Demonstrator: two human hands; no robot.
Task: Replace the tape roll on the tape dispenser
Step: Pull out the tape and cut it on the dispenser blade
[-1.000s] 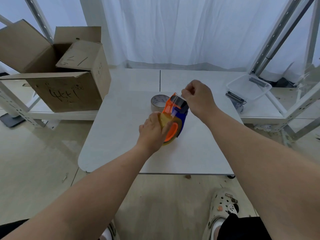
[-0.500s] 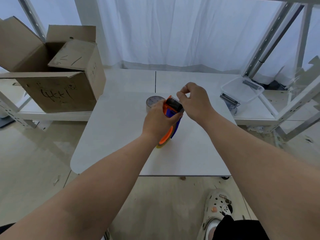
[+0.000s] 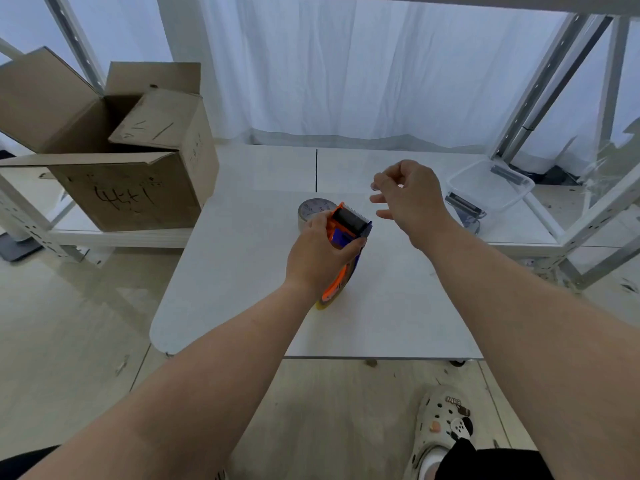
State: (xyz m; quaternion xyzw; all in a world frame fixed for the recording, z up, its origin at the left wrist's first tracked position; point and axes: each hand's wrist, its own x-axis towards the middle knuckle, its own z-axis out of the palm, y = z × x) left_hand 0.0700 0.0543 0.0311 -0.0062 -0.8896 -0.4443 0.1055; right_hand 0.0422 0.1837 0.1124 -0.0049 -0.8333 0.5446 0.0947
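Left grip (image 3: 320, 252) wraps the tape dispenser (image 3: 346, 244) at its middle, fingers pressed around the orange-and-blue body, holding it upright on the worktop (image 3: 242, 271) with the serrated blade at 12 o'clock. Right grip (image 3: 403, 195), at 2 o'clock from the dispenser and clear of it, has thumb and forefinger close together; whether they pinch a clear tape end cannot be determined. Risk: the toothed blade faces the right hand's return path, so a careless reach could snag skin or cause the tape to fold onto itself. Risk: the dispenser stands on a narrow base, so a loosened hold may tip it. A tape roll (image 3: 313, 211) lies flat just behind the dispenser at 11 o'clock, touching or nearly so. Open worktop extends to 3 and 9 o'clock; the near edge is well apart. A cardboard box (image 3: 121, 181) and plastic tray (image 3: 491, 188) flank the far corners.
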